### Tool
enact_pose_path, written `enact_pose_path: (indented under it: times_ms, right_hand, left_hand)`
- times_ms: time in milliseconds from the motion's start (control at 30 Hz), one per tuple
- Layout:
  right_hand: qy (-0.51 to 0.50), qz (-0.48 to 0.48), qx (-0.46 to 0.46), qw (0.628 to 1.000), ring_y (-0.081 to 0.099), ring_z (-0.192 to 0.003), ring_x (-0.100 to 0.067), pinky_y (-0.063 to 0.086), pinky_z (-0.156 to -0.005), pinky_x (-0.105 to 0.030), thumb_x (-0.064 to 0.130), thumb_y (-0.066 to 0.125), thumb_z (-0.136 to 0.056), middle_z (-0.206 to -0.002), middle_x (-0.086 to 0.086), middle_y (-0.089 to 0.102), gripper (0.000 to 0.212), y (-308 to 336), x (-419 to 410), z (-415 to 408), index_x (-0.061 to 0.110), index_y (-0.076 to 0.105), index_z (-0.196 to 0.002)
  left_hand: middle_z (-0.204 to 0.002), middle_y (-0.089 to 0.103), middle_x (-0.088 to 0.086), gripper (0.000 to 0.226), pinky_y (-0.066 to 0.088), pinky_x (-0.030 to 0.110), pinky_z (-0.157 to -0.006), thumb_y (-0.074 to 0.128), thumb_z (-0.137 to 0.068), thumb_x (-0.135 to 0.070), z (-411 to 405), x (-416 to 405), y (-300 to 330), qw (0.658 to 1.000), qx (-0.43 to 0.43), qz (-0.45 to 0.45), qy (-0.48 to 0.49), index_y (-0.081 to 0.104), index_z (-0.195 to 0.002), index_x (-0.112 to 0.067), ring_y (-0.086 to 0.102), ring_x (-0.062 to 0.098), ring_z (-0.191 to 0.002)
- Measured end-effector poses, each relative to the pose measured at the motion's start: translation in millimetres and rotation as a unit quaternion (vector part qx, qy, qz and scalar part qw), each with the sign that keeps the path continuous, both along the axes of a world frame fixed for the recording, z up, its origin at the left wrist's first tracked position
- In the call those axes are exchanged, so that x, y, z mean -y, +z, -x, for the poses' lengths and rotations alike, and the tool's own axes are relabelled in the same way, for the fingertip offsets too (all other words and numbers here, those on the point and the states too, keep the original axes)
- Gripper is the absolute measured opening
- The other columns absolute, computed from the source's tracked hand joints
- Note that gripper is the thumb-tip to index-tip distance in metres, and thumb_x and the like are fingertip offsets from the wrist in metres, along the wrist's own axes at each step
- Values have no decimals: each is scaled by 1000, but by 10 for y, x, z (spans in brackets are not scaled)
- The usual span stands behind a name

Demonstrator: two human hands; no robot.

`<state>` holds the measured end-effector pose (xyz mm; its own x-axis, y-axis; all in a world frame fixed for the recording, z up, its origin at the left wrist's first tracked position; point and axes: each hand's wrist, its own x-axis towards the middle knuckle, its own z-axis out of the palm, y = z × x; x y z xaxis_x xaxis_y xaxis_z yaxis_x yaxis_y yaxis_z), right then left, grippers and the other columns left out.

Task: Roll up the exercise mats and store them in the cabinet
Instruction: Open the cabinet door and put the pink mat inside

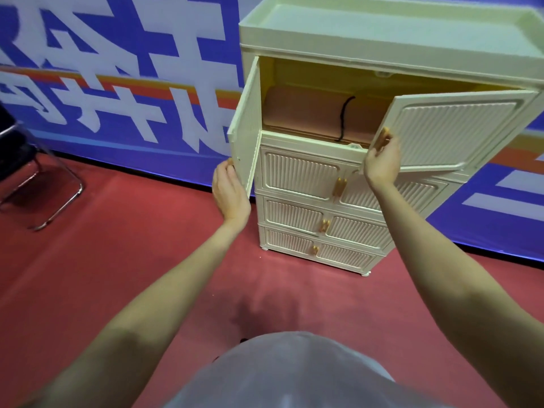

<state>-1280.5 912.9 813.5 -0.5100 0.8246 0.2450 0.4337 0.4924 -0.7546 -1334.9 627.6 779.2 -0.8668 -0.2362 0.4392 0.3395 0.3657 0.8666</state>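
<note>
Head view: a rolled pink mat (312, 108), bound by a black strap (345, 117), lies on its side in the top compartment of the cream cabinet (323, 184), right of centre in the upper frame, so the storing itself looks done for this roll. Both top doors stand open. The right hand (382, 161) pinches the wooden handle (382, 139) at the free edge of the right door (453, 132), which is swung partway out. The left hand (230, 191) curls its fingers round the lower edge of the left door (246, 125), seen nearly edge-on; a grip on each door suits swinging both shut together, I judge. Lower doors are closed. Around lie red floor (117, 260), a blue banner (117, 69) behind and a chair (35, 178) at the left edge.
</note>
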Motion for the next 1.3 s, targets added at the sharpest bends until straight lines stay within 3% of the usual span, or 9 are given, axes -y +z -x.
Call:
enact_pose_path:
  times_ms: [200,333,433,500,667,833,933,1133,1300]
  right_hand:
    - [72,-70,9,995,61,-99,-26,48,-84,-41,15,50,-96,-111,-9,64,23,-49,-267,-100,10,54,-118]
    - [160,-113,31,980,63,-92,-28,47,-79,-40,19,55,-95,-98,-11,68,16,5,-555,-152,8,58,-105]
    - [217,-142,66,964,64,-90,-29,47,-78,-38,19,59,-94,-94,-12,69,14,98,-734,-120,6,60,-99]
    - [241,-163,83,953,65,-90,-30,48,-76,-38,21,61,-94,-94,-13,70,16,150,-820,-70,6,61,-98]
    - [270,-186,97,940,65,-87,-29,52,-75,-41,24,61,-94,-93,-13,70,18,188,-962,90,7,62,-100]
    - [274,-195,86,938,66,-88,-30,53,-76,-44,22,55,-97,-94,-11,70,16,157,-1041,256,9,61,-104]
    - [238,-203,109,944,65,-92,-31,52,-75,-40,24,52,-98,-97,-11,70,18,163,-1059,420,11,60,-106]
    - [184,-202,137,952,62,-101,-35,36,-69,-32,24,50,-99,-105,-13,68,20,230,-1152,690,11,60,-109]
    - [196,-215,128,948,63,-99,-34,41,-70,-34,27,50,-99,-102,-10,70,21,167,-1206,698,12,61,-108]
  left_hand:
    - [-96,64,12,21,41,24,-76,47,-97,-10,-153,-545,-24,977,-79,96,-176,64,-104,2,56,17,-89]
    - [-91,64,12,17,40,23,-69,53,-96,-11,-2,-909,82,931,-109,192,-289,64,-103,1,58,21,-82]
    - [-89,66,11,16,47,33,-71,58,-94,-16,183,-1196,221,896,-120,241,-353,65,-97,-1,62,24,-80]
    - [-83,67,11,17,45,32,-68,61,-92,-17,303,-1409,329,875,-116,272,-384,66,-89,-1,62,25,-76]
    - [-80,69,12,20,39,27,-66,64,-91,-20,534,-1907,500,851,-90,318,-408,67,-83,-2,62,23,-73]
    - [-70,61,2,23,44,32,-65,62,-93,-23,720,-2282,501,855,-63,325,-398,65,-78,-5,58,19,-67]
    - [-74,66,6,22,47,33,-68,61,-93,-23,792,-2400,475,859,-61,322,-392,66,-81,-6,59,18,-69]
    - [-77,69,8,24,49,39,-71,61,-93,-24,935,-2568,459,860,-58,334,-382,67,-81,-4,63,23,-74]
    - [-79,70,7,20,48,37,-73,60,-93,-20,1000,-2622,432,864,-60,327,-378,68,-83,-6,63,22,-76]
